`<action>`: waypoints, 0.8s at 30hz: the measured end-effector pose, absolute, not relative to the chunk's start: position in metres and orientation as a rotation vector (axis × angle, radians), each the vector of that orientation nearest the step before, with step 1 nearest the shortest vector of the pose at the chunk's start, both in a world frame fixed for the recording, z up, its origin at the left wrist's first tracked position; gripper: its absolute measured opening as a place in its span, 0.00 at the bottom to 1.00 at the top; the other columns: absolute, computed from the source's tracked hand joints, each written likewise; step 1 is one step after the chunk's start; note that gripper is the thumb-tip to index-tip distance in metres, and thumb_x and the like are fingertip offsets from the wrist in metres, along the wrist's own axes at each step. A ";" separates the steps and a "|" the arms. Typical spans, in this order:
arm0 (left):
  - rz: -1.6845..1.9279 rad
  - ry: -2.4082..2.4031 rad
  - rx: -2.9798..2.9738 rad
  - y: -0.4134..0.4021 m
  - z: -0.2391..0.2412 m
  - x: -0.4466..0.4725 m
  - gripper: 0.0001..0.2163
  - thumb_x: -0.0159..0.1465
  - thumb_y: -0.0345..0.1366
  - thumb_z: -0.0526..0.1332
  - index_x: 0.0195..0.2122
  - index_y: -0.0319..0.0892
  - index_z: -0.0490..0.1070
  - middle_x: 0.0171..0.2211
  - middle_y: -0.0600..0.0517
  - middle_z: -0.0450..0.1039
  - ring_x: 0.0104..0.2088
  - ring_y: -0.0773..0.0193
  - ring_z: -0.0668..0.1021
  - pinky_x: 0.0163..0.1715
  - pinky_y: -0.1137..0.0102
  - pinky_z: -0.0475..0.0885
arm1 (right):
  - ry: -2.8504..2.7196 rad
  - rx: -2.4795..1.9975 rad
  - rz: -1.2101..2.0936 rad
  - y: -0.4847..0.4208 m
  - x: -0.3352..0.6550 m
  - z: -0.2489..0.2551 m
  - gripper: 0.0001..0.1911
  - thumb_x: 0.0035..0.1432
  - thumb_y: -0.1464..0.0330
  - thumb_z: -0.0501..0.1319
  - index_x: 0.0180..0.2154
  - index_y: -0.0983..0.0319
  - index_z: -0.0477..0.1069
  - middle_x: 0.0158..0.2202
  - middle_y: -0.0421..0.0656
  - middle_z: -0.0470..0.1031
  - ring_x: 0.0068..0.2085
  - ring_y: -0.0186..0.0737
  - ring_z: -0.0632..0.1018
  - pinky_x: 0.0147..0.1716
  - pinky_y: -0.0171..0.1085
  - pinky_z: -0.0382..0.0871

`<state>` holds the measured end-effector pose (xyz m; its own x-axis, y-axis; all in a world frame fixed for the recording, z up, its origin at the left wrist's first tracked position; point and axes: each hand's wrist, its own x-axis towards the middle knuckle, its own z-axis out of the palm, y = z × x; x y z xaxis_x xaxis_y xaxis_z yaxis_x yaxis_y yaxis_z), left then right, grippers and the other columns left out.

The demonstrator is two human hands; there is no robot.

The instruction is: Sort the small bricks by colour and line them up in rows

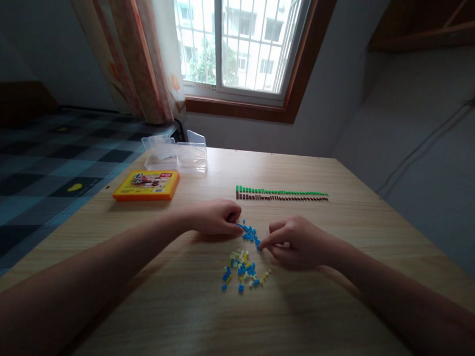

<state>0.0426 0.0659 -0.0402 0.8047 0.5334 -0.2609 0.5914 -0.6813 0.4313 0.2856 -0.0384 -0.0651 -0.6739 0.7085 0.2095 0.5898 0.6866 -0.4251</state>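
Both bare forearms [102,267] are spanning the near part of the table [158,315], one from each near corner. Left hand [212,217] is resting mid-table, fingers curled, thumb tip sitting right by a loose cluster of small blue bricks [249,233]; can't tell if it's pinching one. Right hand [297,241] is pointing its index fingertip at the cluster's near end, apparently touching it, other fingers curled; can't tell if it's gripping anything. Cluster is lying between the two hands. Mixed pile of blue, cream and yellow bricks [241,269] is lying closer to the near edge. Green row [252,190] and dark red row [239,195] are running side by side toward the right edge, beyond the hands. Orange-yellow box [151,183] is sitting by the left edge, clear plastic containers [191,151] standing at the far-left corner.
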 end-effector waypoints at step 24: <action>-0.150 0.827 2.501 0.067 -0.041 0.042 0.16 0.60 0.48 0.62 0.26 0.43 0.59 0.25 0.56 0.63 0.27 0.67 0.64 0.26 0.69 0.55 | -2.658 -0.878 0.183 -0.044 0.279 -0.064 0.15 0.63 0.69 0.57 0.47 0.53 0.79 0.27 0.38 0.70 0.24 0.30 0.64 0.26 0.34 0.52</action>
<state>0.0421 0.0666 -0.0410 0.8095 0.5302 -0.2523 0.5850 -0.6917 0.4234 0.2788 -0.0443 -0.0644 -0.7535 0.5979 0.2734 0.5548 0.8014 -0.2235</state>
